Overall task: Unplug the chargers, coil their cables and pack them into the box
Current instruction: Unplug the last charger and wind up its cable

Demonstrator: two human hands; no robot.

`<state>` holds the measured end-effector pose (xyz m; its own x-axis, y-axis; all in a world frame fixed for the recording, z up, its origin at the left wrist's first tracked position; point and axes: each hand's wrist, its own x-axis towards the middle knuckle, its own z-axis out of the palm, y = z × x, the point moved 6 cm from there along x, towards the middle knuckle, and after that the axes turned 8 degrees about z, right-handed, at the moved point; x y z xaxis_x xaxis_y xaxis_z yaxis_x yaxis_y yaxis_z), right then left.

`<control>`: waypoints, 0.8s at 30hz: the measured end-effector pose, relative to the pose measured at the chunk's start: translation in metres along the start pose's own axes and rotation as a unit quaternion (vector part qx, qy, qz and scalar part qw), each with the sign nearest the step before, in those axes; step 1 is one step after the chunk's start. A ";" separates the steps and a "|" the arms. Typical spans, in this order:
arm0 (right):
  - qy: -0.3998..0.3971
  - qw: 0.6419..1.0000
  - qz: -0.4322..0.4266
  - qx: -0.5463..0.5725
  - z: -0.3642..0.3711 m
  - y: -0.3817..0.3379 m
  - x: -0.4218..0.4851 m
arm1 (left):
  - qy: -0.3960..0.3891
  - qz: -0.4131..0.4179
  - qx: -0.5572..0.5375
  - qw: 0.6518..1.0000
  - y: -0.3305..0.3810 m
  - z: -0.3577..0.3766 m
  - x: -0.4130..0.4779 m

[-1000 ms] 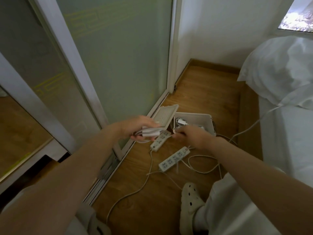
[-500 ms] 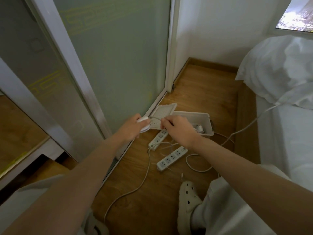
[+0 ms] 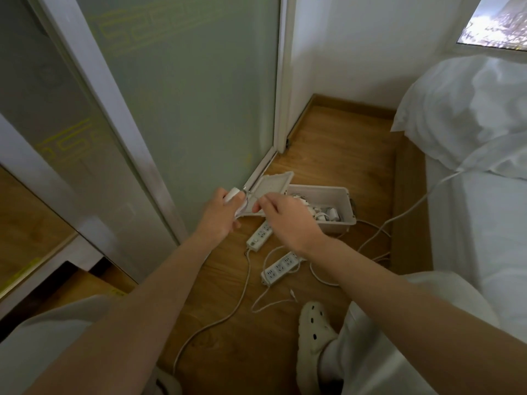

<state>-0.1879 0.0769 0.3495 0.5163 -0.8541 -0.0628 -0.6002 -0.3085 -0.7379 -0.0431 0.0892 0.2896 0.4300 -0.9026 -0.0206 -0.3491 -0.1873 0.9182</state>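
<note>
The open white plastic box (image 3: 346, 206) stands on the brown wooden floor (image 3: 328, 155), close to the frosted glass sliding door (image 3: 185, 109). Its flat white lid (image 3: 273, 186) is swung up on the door side of the box. Inside the box, at its near end, lie some small white chargers with wound cables (image 3: 328, 216).

The left hand (image 3: 221, 213) is just beside the lid, on the door side of the box. Its fingers are curled around a rounded white charger (image 3: 232, 193), and a bundle of thin white cable (image 3: 242, 208) hangs from the same grip. The right hand (image 3: 285, 220) is over the near corner of the box. Its thumb and forefinger are pressed narrowly together on a strand of this cable that runs between both hands; the strand is thin and blurred.

In front of the box, on the person's side, two long white power strips lie on the floor. The first strip (image 3: 259, 236) is just beside the box, partly under the right hand. The second strip (image 3: 281, 267) lies further from the box. Near the second strip a loose thin white lead (image 3: 271, 302) lies with one free end. A cream clog with holes (image 3: 313, 326) stands still further from the box. On the side of the box away from the door is a bed with white bedding (image 3: 470, 109), and a long white wire (image 3: 410, 209) comes down from it to the floor beside the box.
</note>
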 end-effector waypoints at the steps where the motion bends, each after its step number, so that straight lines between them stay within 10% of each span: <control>1: -0.018 0.999 -0.017 -0.025 0.009 -0.002 -0.004 | 0.010 -0.035 -0.033 0.999 0.000 0.003 0.003; 12: -0.104 0.994 -0.024 -0.018 0.052 0.032 -0.025 | -0.002 -0.137 -0.473 0.870 0.041 0.037 -0.001; 18: -0.138 0.984 0.051 -0.096 0.031 0.079 -0.014 | -0.140 -0.091 -0.459 0.873 0.061 0.040 -0.006; 24: -0.104 0.980 0.058 -0.162 -0.009 0.077 0.009 | -0.324 -0.016 -0.219 0.920 0.042 0.038 -0.019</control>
<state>-0.2353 0.0411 0.2981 0.5263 -0.7978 -0.2942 -0.8072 -0.3601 -0.4677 -0.0979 0.0837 0.3137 -0.2024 -0.9675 -0.1517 0.0848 -0.1716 0.9815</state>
